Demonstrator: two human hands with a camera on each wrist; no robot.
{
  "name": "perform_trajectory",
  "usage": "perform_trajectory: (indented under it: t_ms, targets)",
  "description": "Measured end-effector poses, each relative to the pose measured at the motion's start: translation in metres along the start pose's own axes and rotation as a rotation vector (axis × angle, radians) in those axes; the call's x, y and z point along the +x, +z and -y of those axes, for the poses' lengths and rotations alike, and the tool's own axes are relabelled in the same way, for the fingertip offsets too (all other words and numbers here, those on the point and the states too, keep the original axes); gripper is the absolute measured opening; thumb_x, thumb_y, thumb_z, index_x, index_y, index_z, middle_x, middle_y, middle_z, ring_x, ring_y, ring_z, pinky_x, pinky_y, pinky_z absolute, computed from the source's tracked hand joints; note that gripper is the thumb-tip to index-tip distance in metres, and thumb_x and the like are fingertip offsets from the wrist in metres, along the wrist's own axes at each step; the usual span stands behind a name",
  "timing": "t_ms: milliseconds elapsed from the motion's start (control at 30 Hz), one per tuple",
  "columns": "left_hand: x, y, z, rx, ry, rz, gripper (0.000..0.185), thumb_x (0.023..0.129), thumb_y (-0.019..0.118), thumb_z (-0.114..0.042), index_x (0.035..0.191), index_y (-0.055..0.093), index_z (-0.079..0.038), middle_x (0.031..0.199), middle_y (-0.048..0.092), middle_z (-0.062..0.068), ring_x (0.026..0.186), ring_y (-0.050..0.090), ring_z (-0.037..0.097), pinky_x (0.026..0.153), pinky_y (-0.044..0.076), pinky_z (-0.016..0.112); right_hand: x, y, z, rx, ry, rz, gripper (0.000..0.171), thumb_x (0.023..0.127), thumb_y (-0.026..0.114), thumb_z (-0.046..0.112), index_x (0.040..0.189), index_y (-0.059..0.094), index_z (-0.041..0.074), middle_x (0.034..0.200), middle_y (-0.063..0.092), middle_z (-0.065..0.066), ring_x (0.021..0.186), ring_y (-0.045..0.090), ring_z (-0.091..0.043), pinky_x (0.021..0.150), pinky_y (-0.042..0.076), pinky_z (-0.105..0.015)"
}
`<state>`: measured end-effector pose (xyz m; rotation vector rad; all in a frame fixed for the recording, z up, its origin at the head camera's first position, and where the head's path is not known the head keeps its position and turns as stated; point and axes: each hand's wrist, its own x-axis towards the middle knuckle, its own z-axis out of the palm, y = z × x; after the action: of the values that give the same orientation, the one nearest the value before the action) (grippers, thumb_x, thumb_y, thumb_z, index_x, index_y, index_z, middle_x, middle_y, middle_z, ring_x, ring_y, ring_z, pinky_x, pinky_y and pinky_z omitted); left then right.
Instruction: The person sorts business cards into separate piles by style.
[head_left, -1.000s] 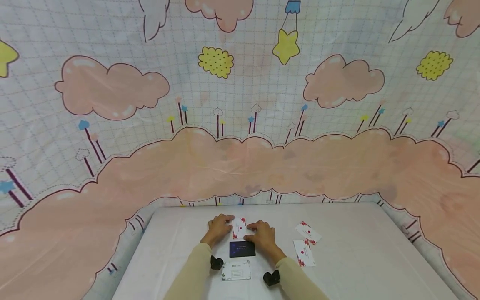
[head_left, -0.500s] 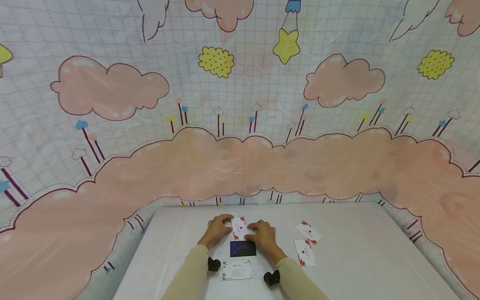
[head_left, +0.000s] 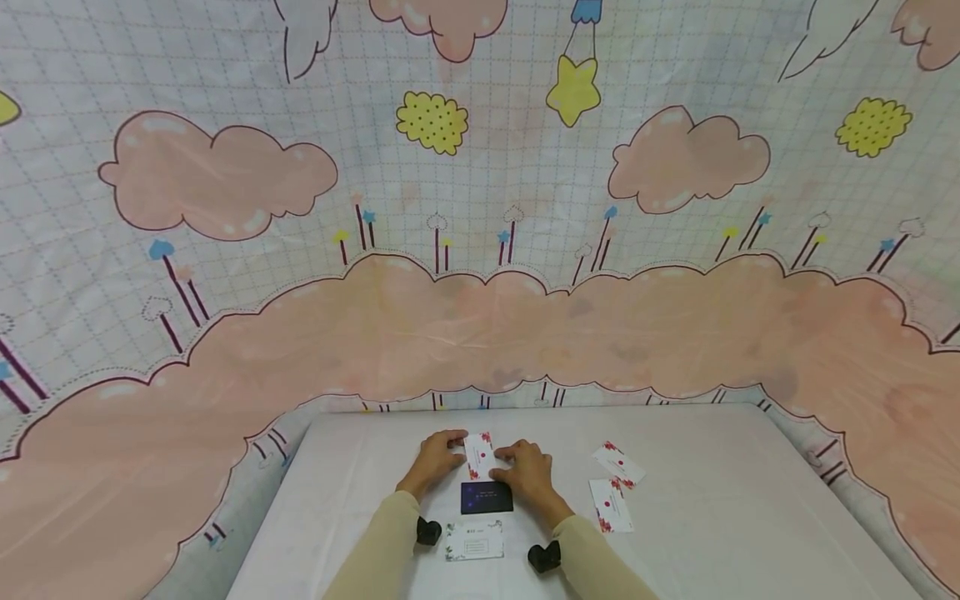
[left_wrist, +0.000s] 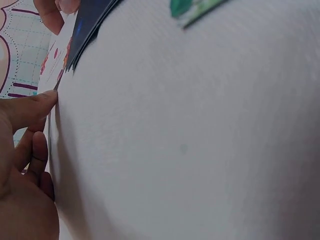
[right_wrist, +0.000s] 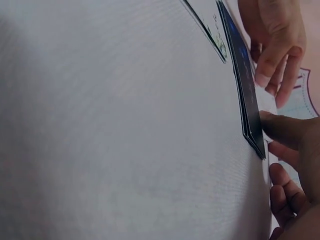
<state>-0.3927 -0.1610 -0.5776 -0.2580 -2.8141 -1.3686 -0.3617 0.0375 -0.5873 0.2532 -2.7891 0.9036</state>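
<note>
**Q:** Behind the table, what filled the scene?

**A:** A printed backdrop (head_left: 480,250) of pink clouds, yellow stars and a pale grid covered the whole rear of the head view. Below it, toward 6 o'clock, stood a white table (head_left: 720,517).

**Q:** Where were the hands?

**A:** Both lay at the table's centre, in cream sleeves. The left hand (head_left: 438,457) sat at 9 o'clock of a red-flowered white card (head_left: 480,456); the right hand (head_left: 527,471) sat at 3 o'clock of it.

**Q:** How did each hand hold?

**A:** The left fingertips (left_wrist: 47,100) touched the card's edge, with the other fingers curled loosely beneath; it was a light pinch at the rim. The right hand's fingertips touched the opposite edge in the head view, and in the right wrist view its thumb met the corner of a dark navy card (right_wrist: 245,85). Whether the right hand truly gripped or merely pressed could not be told.

**Q:** What else lay on the table?

**A:** The navy card lay at 6 o'clock of the flowered card, just beside it. A white card with green trim (head_left: 474,541) lay farther toward 6 o'clock, between the wrists. Two more flowered cards (head_left: 611,504) lay at 3 o'clock, well apart from the hands.
</note>
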Motion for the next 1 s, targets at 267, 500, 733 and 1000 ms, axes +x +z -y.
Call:
perform_trajectory:
  t_ms: [267,500,733,1000]
  targets:
    - [0.001,0.003,-0.003,-0.058,0.057,-0.011,0.051,0.08,0.07,-0.001,0.13,0.06,0.0,0.111,0.068,0.015,0.103,0.06,0.026,0.098,0.046,0.048,0.003,-0.003,-0.002,0.104,0.058,0.021,0.045,0.072,0.086,0.032,0.112,0.075,0.015,0.105,0.069,-0.007,0.102,0.059,-0.029,0.085,0.035,-0.049]
    - [0.0,0.005,-0.011,-0.035,0.127,-0.06,0.046,0.082,0.074,-0.004,0.126,0.063,0.001,0.106,0.067,0.013,0.097,0.058,0.024,0.089,0.048,0.04,0.007,-0.012,-0.002,0.163,0.064,0.049,0.057,0.073,0.085,0.033,0.122,0.068,0.01,0.107,0.068,-0.009,0.098,0.061,-0.026,0.085,0.042,-0.049]
    - [0.001,0.008,-0.028,-0.025,0.209,-0.091,0.044,0.081,0.075,-0.003,0.124,0.064,0.002,0.1,0.065,0.01,0.094,0.057,0.024,0.083,0.049,0.036,0.007,-0.023,-0.002,0.193,0.064,0.024,0.065,0.069,0.088,0.033,0.123,0.066,0.005,0.108,0.066,-0.012,0.097,0.061,-0.026,0.079,0.047,-0.043]
    - [-0.002,0.013,-0.045,-0.01,0.296,-0.147,0.04,0.078,0.079,-0.006,0.116,0.068,0.001,0.089,0.067,0.007,0.085,0.054,0.016,0.074,0.045,0.025,-0.001,-0.035,-0.002,0.134,0.042,-0.063,0.064,0.067,0.088,0.036,0.12,0.067,0.006,0.107,0.065,-0.013,0.096,0.06,-0.027,0.078,0.045,-0.048]
